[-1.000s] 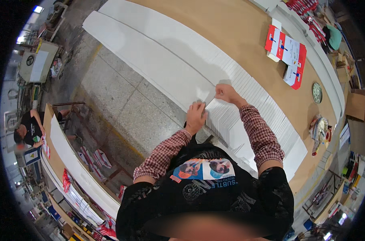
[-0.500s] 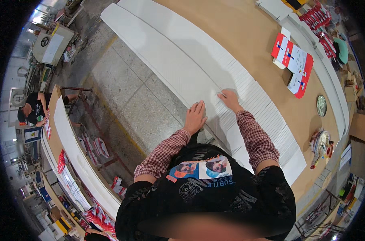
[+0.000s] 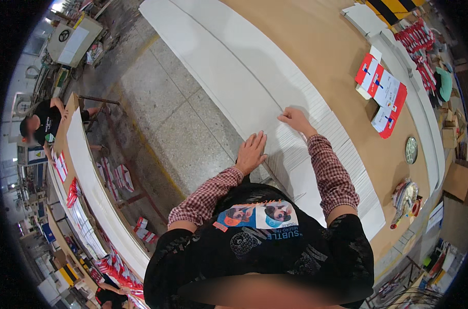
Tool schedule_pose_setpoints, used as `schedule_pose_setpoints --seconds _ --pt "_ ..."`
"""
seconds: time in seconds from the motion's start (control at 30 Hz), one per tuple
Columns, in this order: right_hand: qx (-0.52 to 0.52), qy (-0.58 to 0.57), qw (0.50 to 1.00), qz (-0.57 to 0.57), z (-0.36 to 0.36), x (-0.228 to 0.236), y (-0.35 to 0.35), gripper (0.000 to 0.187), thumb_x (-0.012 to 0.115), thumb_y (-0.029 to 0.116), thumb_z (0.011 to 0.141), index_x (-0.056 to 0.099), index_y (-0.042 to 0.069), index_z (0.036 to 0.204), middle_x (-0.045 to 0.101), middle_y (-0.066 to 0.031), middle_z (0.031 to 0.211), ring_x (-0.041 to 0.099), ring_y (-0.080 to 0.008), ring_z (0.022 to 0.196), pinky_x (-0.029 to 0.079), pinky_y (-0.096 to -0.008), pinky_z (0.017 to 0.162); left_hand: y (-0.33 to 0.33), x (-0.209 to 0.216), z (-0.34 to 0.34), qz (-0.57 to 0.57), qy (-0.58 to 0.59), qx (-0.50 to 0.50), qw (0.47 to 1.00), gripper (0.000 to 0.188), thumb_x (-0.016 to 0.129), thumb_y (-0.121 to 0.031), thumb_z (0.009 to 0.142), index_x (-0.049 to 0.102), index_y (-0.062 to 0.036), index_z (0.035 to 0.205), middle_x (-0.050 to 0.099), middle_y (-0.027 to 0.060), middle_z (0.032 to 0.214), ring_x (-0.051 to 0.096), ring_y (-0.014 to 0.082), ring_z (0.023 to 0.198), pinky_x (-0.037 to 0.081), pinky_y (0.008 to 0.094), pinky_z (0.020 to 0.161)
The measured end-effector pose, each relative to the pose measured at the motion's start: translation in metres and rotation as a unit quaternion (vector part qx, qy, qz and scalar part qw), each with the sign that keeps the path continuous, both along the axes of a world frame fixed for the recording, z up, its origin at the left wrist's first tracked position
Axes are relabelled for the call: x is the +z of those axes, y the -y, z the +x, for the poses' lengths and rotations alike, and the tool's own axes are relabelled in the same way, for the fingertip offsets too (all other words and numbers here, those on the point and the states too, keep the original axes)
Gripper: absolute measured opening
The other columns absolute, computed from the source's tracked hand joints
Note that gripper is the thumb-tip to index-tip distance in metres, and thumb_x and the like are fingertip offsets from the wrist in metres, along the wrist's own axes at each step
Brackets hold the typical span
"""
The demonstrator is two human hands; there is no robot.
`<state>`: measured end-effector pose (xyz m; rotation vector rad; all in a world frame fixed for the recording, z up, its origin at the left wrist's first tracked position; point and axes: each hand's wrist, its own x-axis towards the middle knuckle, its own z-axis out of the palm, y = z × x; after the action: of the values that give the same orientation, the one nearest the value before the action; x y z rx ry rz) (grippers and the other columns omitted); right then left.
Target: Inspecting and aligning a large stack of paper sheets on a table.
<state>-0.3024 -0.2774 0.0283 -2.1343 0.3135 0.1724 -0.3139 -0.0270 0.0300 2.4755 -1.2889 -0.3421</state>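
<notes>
Long white cardboard sheets (image 3: 229, 77) lie fanned on the table in front of me, their many edges stepping off to the right. A dark line, the edge of a top sheet, runs lengthwise and ends at my right hand (image 3: 297, 120). Its fingers are curled and pinched at that edge; their tips are partly hidden. My left hand (image 3: 251, 153) rests flat on the sheet near the table's left side, fingers stretched out, holding nothing. Both forearms wear checked sleeves.
Red-and-white printed cartons (image 3: 382, 95) lie flat on the brown tabletop (image 3: 316, 46) at the right. Beyond them are a round tin (image 3: 411, 150) and a plastic-wrapped bundle (image 3: 405, 195). At the left, a co-worker (image 3: 46, 123) leans over another table (image 3: 84, 154).
The whole view has shifted slightly. My right hand's fingers are more curled at the sheet's edge, and my left hand stays flat. The co-worker's arms at the left have moved apart.
</notes>
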Motion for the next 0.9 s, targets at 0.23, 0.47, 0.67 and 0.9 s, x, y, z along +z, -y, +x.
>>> schedule_pose_setpoints --seconds 0.23,0.47,0.67,0.9 --pt "0.0 0.085 0.993 -0.084 -0.017 -0.033 -0.008 0.035 0.058 0.03 0.082 0.051 -0.001 0.068 0.047 -0.0148 0.059 0.046 -0.0261 0.055 0.034 -0.0378 0.054 0.003 0.007 0.003 0.016 0.012 -0.019 1.0 0.072 0.064 -0.03 0.075 0.029 -0.0065 0.134 0.026 0.0105 0.14 0.031 0.0299 0.122 0.033 0.0431 0.092" --pt "-0.098 0.124 0.987 -0.023 -0.031 -0.01 -0.013 0.013 0.064 0.014 0.076 0.057 0.002 0.074 0.052 -0.0098 0.068 0.052 -0.0277 0.065 0.041 -0.0347 0.06 0.003 0.006 -0.001 0.013 0.034 -0.038 0.999 0.067 0.062 -0.032 0.077 0.032 -0.0149 0.134 0.023 0.0149 0.141 0.029 0.0337 0.122 0.035 0.0446 0.089" --pt "0.044 0.272 0.943 -0.186 -0.042 0.002 -0.005 0.012 0.067 0.004 0.067 0.056 0.004 0.073 0.053 -0.0091 0.074 0.053 -0.0252 0.066 0.044 -0.0356 0.062 0.006 0.006 -0.007 0.022 0.048 -0.031 0.998 0.07 0.063 -0.034 0.075 0.032 -0.0138 0.134 0.023 0.017 0.141 0.029 0.0353 0.122 0.035 0.0453 0.088" --pt "0.001 -0.001 1.0 0.0 -0.034 0.007 0.004 0.027 0.068 0.025 0.071 0.054 0.002 0.071 0.052 -0.0123 0.065 0.05 -0.0297 0.062 0.04 -0.0349 0.058 0.003 0.0 -0.006 0.015 0.06 -0.031 0.998 0.071 0.065 -0.034 0.073 0.034 -0.0119 0.133 0.024 0.0161 0.14 0.03 0.0329 0.122 0.036 0.0448 0.089"
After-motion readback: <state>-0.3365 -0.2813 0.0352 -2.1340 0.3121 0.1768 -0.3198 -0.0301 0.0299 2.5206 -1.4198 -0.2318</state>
